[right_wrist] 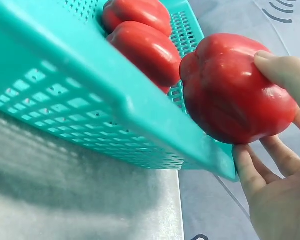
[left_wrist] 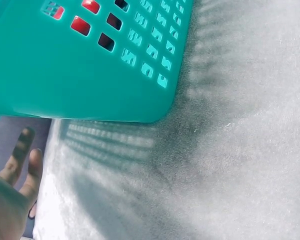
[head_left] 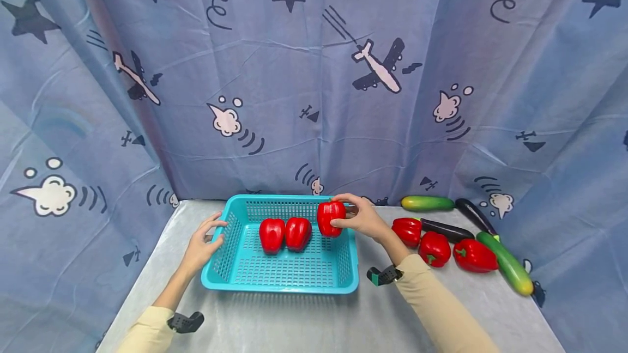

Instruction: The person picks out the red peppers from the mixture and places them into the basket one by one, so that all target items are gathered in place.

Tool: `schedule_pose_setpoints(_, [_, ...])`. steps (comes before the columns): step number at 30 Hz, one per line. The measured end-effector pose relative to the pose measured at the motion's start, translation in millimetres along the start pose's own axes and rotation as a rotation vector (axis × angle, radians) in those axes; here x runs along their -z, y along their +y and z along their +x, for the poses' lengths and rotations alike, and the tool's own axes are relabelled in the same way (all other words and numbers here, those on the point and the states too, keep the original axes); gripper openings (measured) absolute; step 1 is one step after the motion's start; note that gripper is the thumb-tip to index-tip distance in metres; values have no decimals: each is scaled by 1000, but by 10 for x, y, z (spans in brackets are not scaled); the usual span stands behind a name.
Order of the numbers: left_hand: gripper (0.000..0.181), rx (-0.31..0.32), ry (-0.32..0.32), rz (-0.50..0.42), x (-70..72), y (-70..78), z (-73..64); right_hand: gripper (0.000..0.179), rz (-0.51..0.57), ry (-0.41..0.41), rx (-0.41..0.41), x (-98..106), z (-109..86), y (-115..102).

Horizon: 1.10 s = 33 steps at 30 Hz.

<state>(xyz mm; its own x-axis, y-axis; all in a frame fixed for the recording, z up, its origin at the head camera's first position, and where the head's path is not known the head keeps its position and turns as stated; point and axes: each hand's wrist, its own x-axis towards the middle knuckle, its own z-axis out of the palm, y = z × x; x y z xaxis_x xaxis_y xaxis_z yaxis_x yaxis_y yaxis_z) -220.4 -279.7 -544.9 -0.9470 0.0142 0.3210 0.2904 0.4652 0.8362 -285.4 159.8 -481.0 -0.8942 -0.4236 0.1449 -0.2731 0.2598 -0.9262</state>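
Observation:
A turquoise plastic basket (head_left: 279, 288) with perforated walls stands on the table. Two red bell peppers lie side by side inside it, a left one (head_left: 272, 236) and a right one (head_left: 297, 233). My right hand (head_left: 362, 218) grips a third red bell pepper (head_left: 331, 219) over the basket's right end; in the right wrist view this held pepper (right_wrist: 235, 90) is between thumb and fingers, above the rim. At the basket's left side, my left hand (head_left: 200, 244) has its fingers spread near the rim and holds nothing. The left wrist view shows some of its fingers (left_wrist: 35, 167) beside the basket wall.
On the table's right side lie more red bell peppers (head_left: 434, 249), two dark eggplants (head_left: 446, 230) and two green zucchini-like vegetables, one at the back (head_left: 428, 203) and one at the right edge (head_left: 507, 266). A blue patterned curtain (head_left: 294, 97) hangs behind the table.

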Motion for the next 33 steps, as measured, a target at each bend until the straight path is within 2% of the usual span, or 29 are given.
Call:
schedule_pose_setpoints(9, [31, -3, 1, 14, 3, 11, 3, 52, -45, -38, 87, -37, 68, 31])
schedule_pose_setpoints(22, [33, -6, 2, 8, -13, -31, -7, 54, -113, -28, 70, -89, 70, 6])
schedule_pose_setpoints(29, [32, -15, 4, 1, -13, -35, -5, 43, -169, -52, 128, -126, 98, 49])
schedule_pose_setpoints(33, [32, -15, 4, 5, -7, -46, -3, 41, -212, -61, 135, -154, 123, 47])
